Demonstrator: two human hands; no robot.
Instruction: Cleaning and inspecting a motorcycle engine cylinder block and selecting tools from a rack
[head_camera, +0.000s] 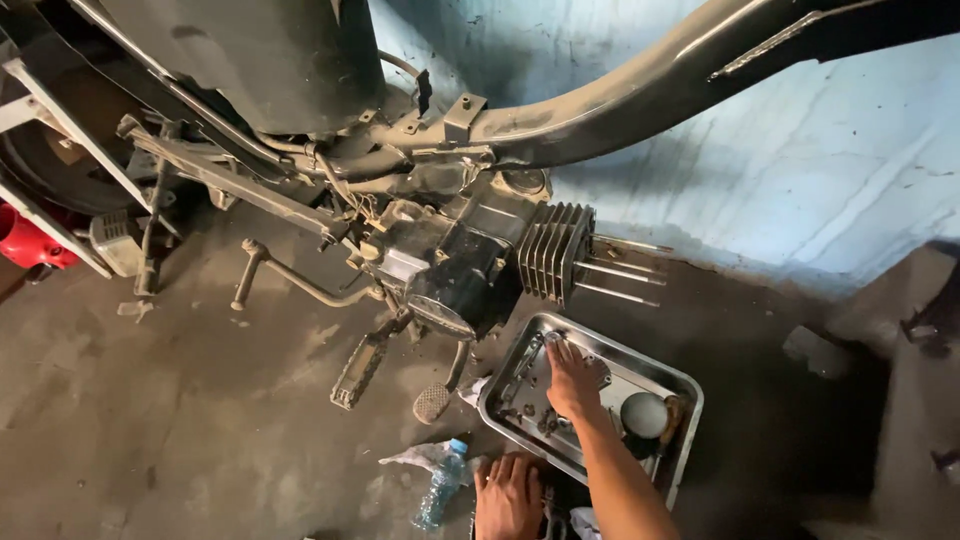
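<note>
Two bare hands at a parts tray under a stripped, dusty motorcycle.

The right hand (572, 380) reaches into the shallow rectangular stainless-steel tray (685, 385) on the concrete floor, fingers spread apart and pressed down among small dark bolts and metal parts (525, 395); whether it grips any of them cannot be told. The left hand (507, 495) lies flat and open on the floor just beside the tray's near edge, close to a clear plastic water bottle with a blue cap (440, 487). Above the tray hangs the grimy black engine with its finned grey cylinder (553, 250) and bare studs.
</note>
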